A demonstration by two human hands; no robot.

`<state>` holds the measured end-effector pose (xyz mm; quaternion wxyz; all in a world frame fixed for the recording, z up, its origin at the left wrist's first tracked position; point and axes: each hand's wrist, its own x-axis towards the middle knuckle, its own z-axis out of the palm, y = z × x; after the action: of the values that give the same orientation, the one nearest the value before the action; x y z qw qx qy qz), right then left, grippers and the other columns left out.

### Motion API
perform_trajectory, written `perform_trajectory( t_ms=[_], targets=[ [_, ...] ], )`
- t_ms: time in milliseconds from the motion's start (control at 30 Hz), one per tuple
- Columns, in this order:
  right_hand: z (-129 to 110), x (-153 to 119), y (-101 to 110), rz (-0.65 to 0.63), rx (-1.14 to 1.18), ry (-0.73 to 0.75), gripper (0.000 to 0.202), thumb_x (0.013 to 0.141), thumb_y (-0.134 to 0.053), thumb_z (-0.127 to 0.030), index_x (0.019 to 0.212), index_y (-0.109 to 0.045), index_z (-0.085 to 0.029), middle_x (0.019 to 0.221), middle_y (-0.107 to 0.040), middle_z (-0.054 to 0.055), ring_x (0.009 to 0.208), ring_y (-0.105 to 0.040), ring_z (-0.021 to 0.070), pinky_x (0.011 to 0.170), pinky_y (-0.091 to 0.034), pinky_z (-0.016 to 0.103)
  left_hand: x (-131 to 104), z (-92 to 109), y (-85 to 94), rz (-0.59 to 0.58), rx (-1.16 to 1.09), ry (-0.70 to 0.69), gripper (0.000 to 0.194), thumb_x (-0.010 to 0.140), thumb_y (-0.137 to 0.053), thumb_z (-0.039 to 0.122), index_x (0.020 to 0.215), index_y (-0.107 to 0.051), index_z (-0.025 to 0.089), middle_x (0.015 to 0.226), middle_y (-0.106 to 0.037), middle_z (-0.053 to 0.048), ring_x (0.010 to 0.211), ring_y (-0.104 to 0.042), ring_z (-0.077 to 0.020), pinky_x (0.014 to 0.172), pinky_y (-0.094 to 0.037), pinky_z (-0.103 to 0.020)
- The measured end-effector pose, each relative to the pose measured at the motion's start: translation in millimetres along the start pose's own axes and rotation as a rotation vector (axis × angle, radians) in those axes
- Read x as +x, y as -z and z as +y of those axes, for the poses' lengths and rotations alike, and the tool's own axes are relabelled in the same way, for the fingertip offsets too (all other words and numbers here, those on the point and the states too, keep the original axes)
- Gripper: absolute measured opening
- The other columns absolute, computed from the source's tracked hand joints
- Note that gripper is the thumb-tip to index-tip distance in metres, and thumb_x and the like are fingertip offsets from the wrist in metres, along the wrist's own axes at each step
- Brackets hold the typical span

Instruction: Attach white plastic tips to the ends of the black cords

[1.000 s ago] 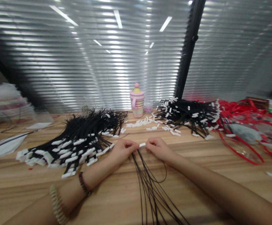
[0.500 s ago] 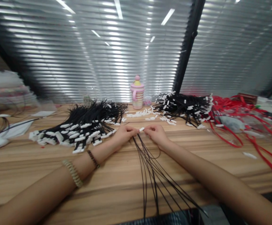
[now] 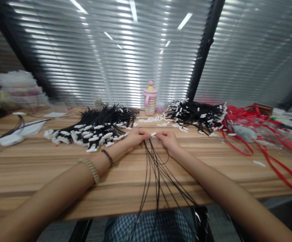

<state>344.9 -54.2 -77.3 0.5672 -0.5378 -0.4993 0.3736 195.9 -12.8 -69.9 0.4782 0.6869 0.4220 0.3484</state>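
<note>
Close together near the middle of the table, my left hand [image 3: 137, 137] and my right hand [image 3: 168, 139] are both closed in a pinch. Between their fingertips shows a small white plastic piece [image 3: 153, 134], with the right fingers on its near end. Thin black cords [image 3: 158, 174] hang from the left fingers, fan out toward me and drop over the table's front edge. How the cords meet the white piece is hidden by the fingers. Left of my hands lies a big bundle of black cords with white end pieces [image 3: 102, 124].
A second cord bundle [image 3: 198, 114] lies back right, with loose white pieces [image 3: 154, 119] beside it. A pink cup [image 3: 150, 101] stands at the back. Red straps [image 3: 274, 158] spread at right. A white computer mouse [image 3: 11, 139] and stacked plastic boxes [image 3: 22, 90] are at left.
The camera view has tilted down and shifted slightly, so the table's front edge and a checked garment now show. Both hands keep their pinch around the same white piece and cords.
</note>
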Motion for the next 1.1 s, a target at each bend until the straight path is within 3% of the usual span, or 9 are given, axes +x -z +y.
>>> perform_trajectory(
  t_ms=[167,400,600,767,1000,1100],
  targets=[
    [-3,0,-1,0.03,0.057,-0.028,0.01,0.059,-0.058,-0.022,0.058,-0.058,-0.012,0.053,-0.05,-0.002,0.05,-0.038,0.0078,0.05,-0.029,0.021,-5,9,-11.9,0.106,-0.069,0.068,0.027,0.058,-0.065,0.037,0.064,-0.063,0.011,0.051,-0.052,0.002,0.043,-0.038,-0.0043,0.042,-0.025,-0.018],
    [-4,-2,2,-0.035,0.045,-0.052,0.009,0.057,-0.059,-0.02,0.056,-0.057,-0.011,0.05,-0.049,-0.002,0.046,-0.034,0.0065,0.047,-0.025,0.021,-11,10,-19.4,0.186,-0.068,0.041,0.024,0.059,-0.063,0.032,0.067,-0.066,0.01,0.046,-0.049,0.003,0.042,-0.033,-0.0037,0.043,-0.021,-0.018],
    [4,0,0,0.002,-0.127,0.067,0.01,0.06,-0.053,-0.017,0.062,-0.06,-0.011,0.05,-0.049,-0.002,0.045,-0.038,0.008,0.045,-0.026,0.02,-16,7,-25.1,0.262,0.005,0.033,0.02,0.06,-0.061,0.031,0.058,-0.064,0.011,0.047,-0.048,0.003,0.043,-0.034,-0.004,0.043,-0.021,-0.018],
    [8,0,-1,0.036,-0.142,0.063,0.014,0.063,-0.053,-0.019,0.066,-0.063,-0.01,0.053,-0.053,0.0,0.046,-0.04,0.009,0.045,-0.029,0.02,-19,11,-30.8,0.324,0.042,0.0,0.022,0.063,-0.059,0.029,0.049,-0.058,0.012,0.042,-0.043,0.005,0.042,-0.031,-0.0037,0.043,-0.02,-0.018],
    [4,0,4,0.031,-0.071,0.005,0.016,0.063,-0.057,-0.025,0.059,-0.06,-0.011,0.05,-0.05,-0.001,0.044,-0.037,0.0075,0.044,-0.028,0.02,-19,7,-25.9,0.227,0.043,-0.079,0.021,0.065,-0.057,0.03,0.063,-0.067,0.012,0.056,-0.058,0.001,0.051,-0.041,-0.0063,0.048,-0.027,-0.018],
    [4,0,4,0.047,-0.086,0.008,0.015,0.063,-0.056,-0.024,0.056,-0.058,-0.011,0.048,-0.048,-0.002,0.043,-0.036,0.0074,0.044,-0.028,0.02,-20,7,-25.9,0.213,0.081,-0.092,0.023,0.066,-0.057,0.031,0.065,-0.069,0.012,0.055,-0.058,0.0,0.05,-0.04,-0.0063,0.047,-0.026,-0.018]
  ],
)
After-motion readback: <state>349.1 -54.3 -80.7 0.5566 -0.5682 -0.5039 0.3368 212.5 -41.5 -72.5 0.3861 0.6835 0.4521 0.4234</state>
